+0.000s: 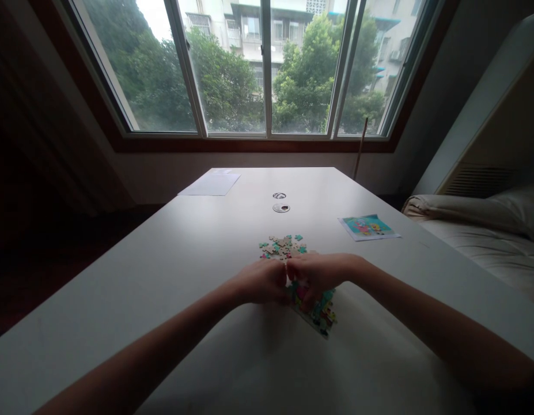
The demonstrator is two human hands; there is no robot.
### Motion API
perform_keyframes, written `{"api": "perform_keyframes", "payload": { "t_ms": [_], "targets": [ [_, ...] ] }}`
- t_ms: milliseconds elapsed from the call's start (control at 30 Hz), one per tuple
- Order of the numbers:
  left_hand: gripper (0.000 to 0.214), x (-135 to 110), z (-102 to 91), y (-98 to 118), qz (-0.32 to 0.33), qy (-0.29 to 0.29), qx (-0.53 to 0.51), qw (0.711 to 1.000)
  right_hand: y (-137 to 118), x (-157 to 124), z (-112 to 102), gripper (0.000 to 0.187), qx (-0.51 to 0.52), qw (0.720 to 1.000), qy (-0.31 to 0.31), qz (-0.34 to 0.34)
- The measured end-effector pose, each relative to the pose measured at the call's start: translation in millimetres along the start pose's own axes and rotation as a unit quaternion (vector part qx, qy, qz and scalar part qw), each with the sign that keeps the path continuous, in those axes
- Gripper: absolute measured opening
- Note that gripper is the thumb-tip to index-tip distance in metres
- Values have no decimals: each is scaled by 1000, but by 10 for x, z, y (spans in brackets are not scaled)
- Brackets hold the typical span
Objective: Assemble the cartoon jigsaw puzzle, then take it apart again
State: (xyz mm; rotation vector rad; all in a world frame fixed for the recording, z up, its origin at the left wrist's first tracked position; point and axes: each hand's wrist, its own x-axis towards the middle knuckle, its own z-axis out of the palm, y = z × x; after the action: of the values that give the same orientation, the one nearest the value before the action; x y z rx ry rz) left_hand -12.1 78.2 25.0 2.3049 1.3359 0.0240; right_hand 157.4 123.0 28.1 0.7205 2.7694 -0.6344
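A partly joined jigsaw puzzle [322, 316] lies slanted on the white table, its colourful picture partly covered by my hands. My left hand [265, 280] is closed at the puzzle's left edge, fingers curled, and its fingertips are hidden. My right hand [322, 272] reaches over the top of the puzzle with bent fingers closed on it. Both hands meet at the knuckles and thumbs. Just beyond them is a heap of loose puzzle pieces [281, 248], some plain beige side up, others green. Any single piece between my fingers is too hidden to make out.
A picture card [369, 227] lies on the white table [163, 276] to the right. White paper sheets [211, 183] rest at the far left corner. Two round inserts sit in the tabletop, the nearer one a cable-hole cover [280, 208]. A cushioned seat [478, 230] stands at the right.
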Motion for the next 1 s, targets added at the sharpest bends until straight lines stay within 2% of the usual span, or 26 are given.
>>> {"api": "perform_keyframes", "payload": {
  "t_ms": [100,267,467,633,800,900,1000],
  "targets": [
    [28,10,23,-23,10,3,-26,1000,-10,-2,0,56,5,1000,0,20],
    [26,36,53,-27,27,-4,-52,998,-19,-22,-23,50,20,1000,-3,9],
    [11,38,65,-21,15,1,-35,999,40,-7,-10,58,-1,1000,-14,25],
    [14,64,7,-135,-26,61,-9,998,51,-5,-5,48,-4,999,-18,27],
    [20,133,-65,-350,-61,136,-5,989,4,-27,-36,58,19,998,-36,51],
    [26,143,-95,-424,-62,154,-11,986,7,-21,-39,48,15,998,-45,42],
    [27,132,-131,-432,-52,135,-20,989,33,-6,-28,32,19,999,-47,10]
  ]
}}
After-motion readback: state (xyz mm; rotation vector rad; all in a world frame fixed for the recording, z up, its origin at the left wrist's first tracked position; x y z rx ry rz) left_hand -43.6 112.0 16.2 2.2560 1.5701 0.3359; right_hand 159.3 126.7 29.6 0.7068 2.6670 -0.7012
